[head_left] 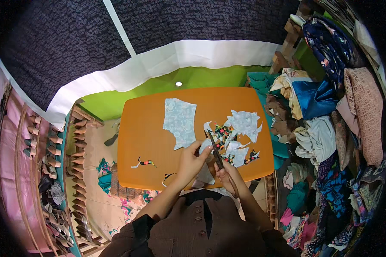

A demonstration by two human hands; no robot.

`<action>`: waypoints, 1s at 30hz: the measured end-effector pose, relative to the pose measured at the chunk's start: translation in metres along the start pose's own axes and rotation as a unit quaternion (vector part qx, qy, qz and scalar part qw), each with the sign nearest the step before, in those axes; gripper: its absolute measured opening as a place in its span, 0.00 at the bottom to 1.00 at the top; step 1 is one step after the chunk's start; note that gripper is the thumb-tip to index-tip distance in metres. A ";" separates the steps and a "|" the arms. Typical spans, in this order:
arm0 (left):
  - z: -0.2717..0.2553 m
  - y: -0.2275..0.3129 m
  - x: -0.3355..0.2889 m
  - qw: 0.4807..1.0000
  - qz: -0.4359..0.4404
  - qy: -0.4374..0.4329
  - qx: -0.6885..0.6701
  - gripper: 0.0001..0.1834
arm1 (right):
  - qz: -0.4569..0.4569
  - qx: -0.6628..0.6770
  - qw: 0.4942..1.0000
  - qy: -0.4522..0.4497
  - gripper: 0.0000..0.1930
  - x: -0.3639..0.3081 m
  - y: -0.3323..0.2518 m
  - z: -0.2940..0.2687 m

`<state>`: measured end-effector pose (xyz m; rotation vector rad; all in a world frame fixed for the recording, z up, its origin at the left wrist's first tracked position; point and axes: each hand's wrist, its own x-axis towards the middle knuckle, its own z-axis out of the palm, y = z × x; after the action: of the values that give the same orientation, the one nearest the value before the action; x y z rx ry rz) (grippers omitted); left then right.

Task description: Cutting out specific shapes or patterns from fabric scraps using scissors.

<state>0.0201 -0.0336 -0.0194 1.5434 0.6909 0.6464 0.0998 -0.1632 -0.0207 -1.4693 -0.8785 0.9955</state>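
Over the near part of the orange table [146, 128], my left hand [191, 162] pinches a small white fabric piece [205, 146]. A pair of dark scissors [219, 159] is gripped in my right hand [228, 172], its blades pointing away from me and passing beside that piece. Whether the blades are apart is hard to make out. Just beyond my hands lie white scraps [244, 124] and black floral scraps [223, 133] in a loose pile. A pale blue patterned cut piece [179, 121] lies flat, left of the pile.
A small floral strip [147, 162] lies at the table's left. Heaped cloth [317, 137] fills the right side, with a blue bundle [315, 98] among it. Racks of wooden shoe-shaped forms [78, 171] stand at left. Dark patterned cloth [73, 47] hangs beyond the table.
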 end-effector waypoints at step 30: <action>-0.031 0.029 0.010 0.973 -0.066 -0.148 0.163 0.16 | 0.090 0.145 0.981 -0.088 0.32 -0.002 -0.001 -0.010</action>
<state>0.0056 -0.0076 0.0116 1.8322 0.6865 0.1996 0.1084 -0.1686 -0.0187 -1.2395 -0.6974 1.3446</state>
